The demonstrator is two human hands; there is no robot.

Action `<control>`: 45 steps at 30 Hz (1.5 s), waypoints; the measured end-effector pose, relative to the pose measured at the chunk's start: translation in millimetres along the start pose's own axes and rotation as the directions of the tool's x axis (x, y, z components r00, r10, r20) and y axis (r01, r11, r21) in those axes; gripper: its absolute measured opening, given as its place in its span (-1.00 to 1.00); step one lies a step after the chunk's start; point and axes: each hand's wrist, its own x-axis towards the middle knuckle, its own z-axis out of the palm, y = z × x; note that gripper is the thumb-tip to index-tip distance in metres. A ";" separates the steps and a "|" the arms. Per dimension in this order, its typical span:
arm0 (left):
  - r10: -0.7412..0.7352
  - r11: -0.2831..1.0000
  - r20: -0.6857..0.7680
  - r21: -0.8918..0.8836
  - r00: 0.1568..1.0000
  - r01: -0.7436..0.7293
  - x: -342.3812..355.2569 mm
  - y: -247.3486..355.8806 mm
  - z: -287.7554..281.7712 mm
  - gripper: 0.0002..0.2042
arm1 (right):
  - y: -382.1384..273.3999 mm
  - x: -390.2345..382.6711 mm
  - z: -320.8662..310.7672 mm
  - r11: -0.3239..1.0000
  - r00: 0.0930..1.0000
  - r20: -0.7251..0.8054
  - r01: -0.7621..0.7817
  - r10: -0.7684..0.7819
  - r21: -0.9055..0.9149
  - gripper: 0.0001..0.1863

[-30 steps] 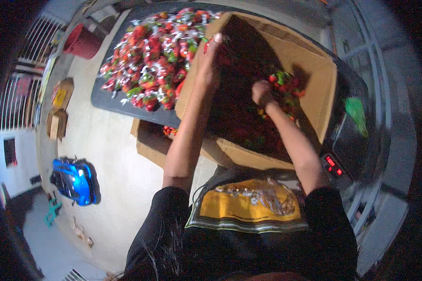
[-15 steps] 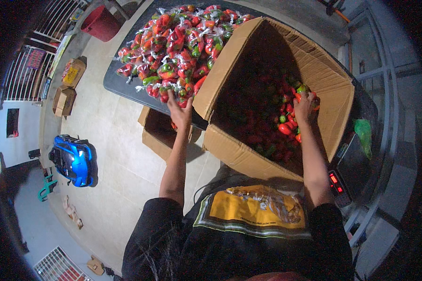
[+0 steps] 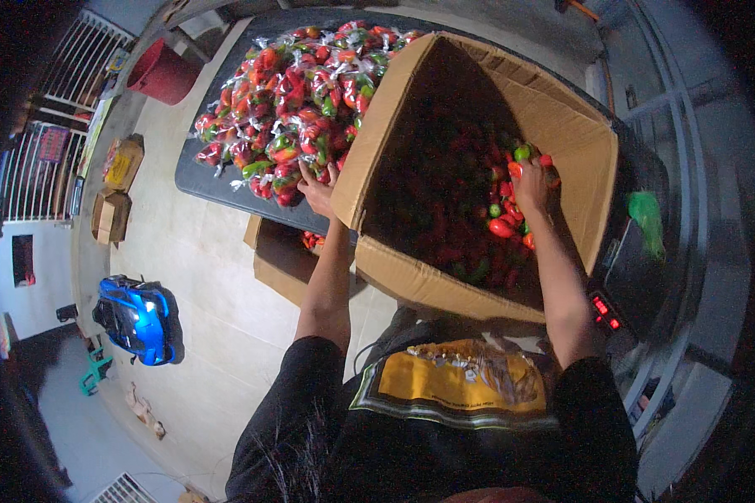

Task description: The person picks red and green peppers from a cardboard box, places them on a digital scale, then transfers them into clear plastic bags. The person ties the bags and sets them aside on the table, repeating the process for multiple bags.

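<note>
A large open cardboard box [image 3: 417,274] stands tilted toward me, deep in shadow, with loose red and green peppers [image 3: 502,228] inside. My right hand [image 3: 532,191] reaches into its right part, fingers curled around an orange-red pepper [image 3: 515,170]; a green pepper [image 3: 522,153] shows just beyond the fingertips. Left of the box, many knotted clear bags of peppers [image 3: 289,92] are heaped on a dark table [image 3: 195,172]. My left hand [image 3: 318,193] is at the heap's near edge, beside the box wall, fingers spread and touching the bags. It holds nothing that I can see.
Below the table edge, a smaller open carton [image 3: 281,272] has some red peppers in it. A scale with a red lit display [image 3: 604,306] and a green plastic bag [image 3: 646,220] are right of the box. A blue toy car [image 3: 134,318] and a red bin [image 3: 164,71] stand at left.
The whole view has shifted a little. My left hand has moved right along the bags, closer to the box wall. My right hand stays among the peppers in the box.
</note>
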 end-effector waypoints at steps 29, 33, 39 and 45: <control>-0.034 0.823 0.203 -0.550 0.979 0.143 -40.7 -82.4 -111.5 -0.72 | -57.2 10.3 -69.7 0.197 0.766 0.551 -0.515 -0.330 0.834 -0.74; 0.056 0.759 0.266 -0.638 0.962 0.132 -43.2 -54.0 -125.4 -0.69 | -106.2 -15.7 -50.3 0.424 0.752 0.480 -0.292 -0.452 0.857 -0.81; -0.041 0.923 0.056 -0.379 0.998 0.059 9.8 -99.7 -86.6 -0.30 | -149.3 -28.0 -25.4 0.848 0.560 0.665 0.140 -0.493 0.511 -0.70; -0.048 0.988 0.128 -0.138 0.991 0.066 40.0 -103.4 -69.2 -0.24 | -154.4 -53.8 8.6 0.888 0.665 0.590 0.363 -0.458 0.281 -0.71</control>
